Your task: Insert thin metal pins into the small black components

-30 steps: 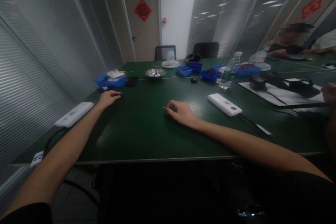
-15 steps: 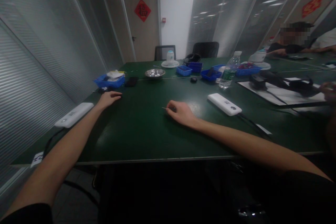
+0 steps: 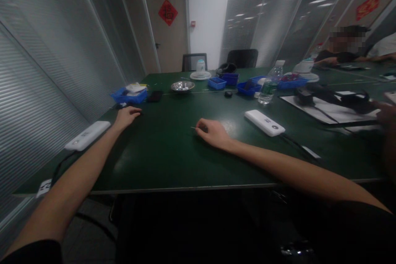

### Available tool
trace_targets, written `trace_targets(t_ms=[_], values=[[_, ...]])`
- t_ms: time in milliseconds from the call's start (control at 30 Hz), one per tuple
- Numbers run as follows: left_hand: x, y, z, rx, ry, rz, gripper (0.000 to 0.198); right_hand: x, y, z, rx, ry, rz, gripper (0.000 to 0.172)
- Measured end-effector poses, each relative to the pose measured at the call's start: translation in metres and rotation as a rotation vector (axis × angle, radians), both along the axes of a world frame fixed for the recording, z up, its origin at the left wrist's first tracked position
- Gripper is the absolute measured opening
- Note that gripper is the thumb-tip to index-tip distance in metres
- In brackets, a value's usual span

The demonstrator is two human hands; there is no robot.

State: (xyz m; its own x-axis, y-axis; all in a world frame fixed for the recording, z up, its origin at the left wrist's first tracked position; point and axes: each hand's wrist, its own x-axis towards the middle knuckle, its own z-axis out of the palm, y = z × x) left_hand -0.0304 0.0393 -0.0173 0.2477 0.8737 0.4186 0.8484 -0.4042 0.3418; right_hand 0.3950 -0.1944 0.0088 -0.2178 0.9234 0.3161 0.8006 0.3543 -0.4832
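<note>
My right hand [image 3: 213, 133] rests on the green table [image 3: 161, 156] with its fingers curled in. Between thumb and fingers it pinches a thin, pale, needle-like piece [image 3: 193, 127], whose end sticks out to the left. Farther to the left, my left hand [image 3: 126, 117] lies low over the table, near a blue basket [image 3: 129, 97]. Its thumb and fingertips come together at a dark spot; whatever they hold is too small to make out. A shiny metal bowl [image 3: 182, 87] with small pale items stands beyond both hands.
White power banks [image 3: 264, 123] with cables lie beside each forearm. A water bottle [image 3: 268, 86], a black round item [image 3: 228, 94] and blue trays [image 3: 217, 83] stand farther back. At right are a white board [image 3: 328, 111] with dark gear and a blurred hand [image 3: 386, 113] of another person.
My left hand has drawn back slightly to the left. My right hand stays in place with the thin piece. At the right edge, the other person's hand has moved.
</note>
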Motion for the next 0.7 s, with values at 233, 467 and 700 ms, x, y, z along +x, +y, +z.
trace_targets(t_ms=[233,467,700], values=[[-0.004,0.006,-0.006,0.126,0.202,-0.077,0.037,0.0,-0.003,0.004,-0.023,0.007,0.015,0.018],[0.001,-0.002,-0.003,0.181,0.305,-0.065,0.04,0.0,-0.003,0.005,-0.03,0.002,0.015,0.018],[0.004,-0.006,0.001,0.167,0.314,-0.023,0.036,0.0,-0.002,0.003,-0.022,-0.007,0.011,0.018]])
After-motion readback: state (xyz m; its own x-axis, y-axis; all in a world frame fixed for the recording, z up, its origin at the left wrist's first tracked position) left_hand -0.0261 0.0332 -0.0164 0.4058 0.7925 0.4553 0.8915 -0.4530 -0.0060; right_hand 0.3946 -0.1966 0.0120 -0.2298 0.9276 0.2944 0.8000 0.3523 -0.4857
